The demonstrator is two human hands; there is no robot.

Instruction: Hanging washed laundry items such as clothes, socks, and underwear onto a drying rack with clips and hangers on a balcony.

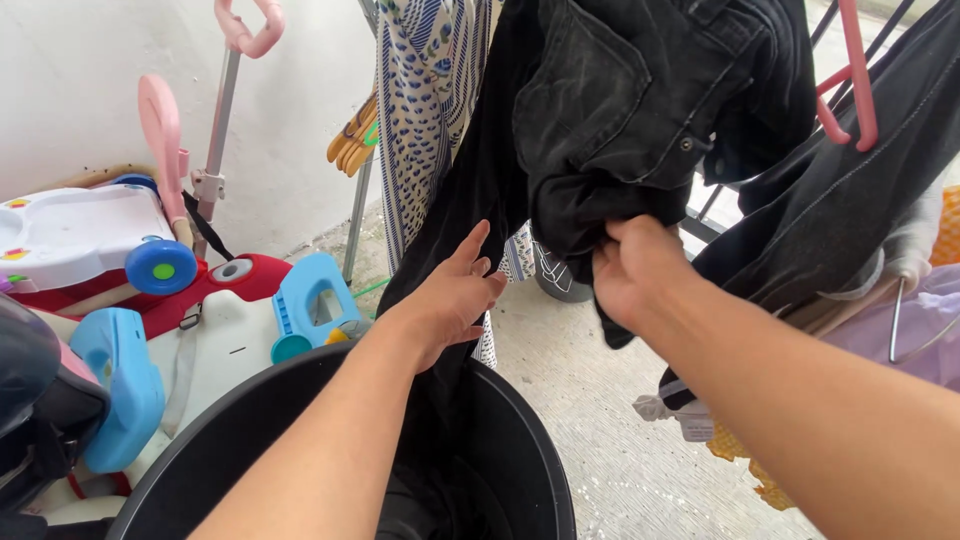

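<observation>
Right now the right hand (pixel 635 268) is clenched on a bunched fold of black jeans (pixel 620 110), gripping the cloth at the lower edge of the bundle where the waistband and a back pocket hang above it. Those jeans are lifted high, roughly level with the drying rack (pixel 360 200) behind, and one long leg trails down from the bundle, falling past the left side of the grip and dropping into the black tub (pixel 520 450) below. So the garment's long axis runs nearly straight up and down, tilted a little, from the clutched top to the tub's inside, where the end of the leg is lost in the dark. The left hand (pixel 455 295) is spread with fingers extended, holding nothing; it lies against or just in front of that hanging leg, and I cannot tell whether the fingertips actually touch the cloth. It is the nearer hand to the dangling leg, which lies just beyond its fingers, while the right hand sits higher and to the right. A blue-patterned white cloth (pixel 425 100) hangs behind the leg, a pink hanger (pixel 850 90) hooks over another dark garment at right, and plastic toys (pixel 150 290) crowd the wall at left.
</observation>
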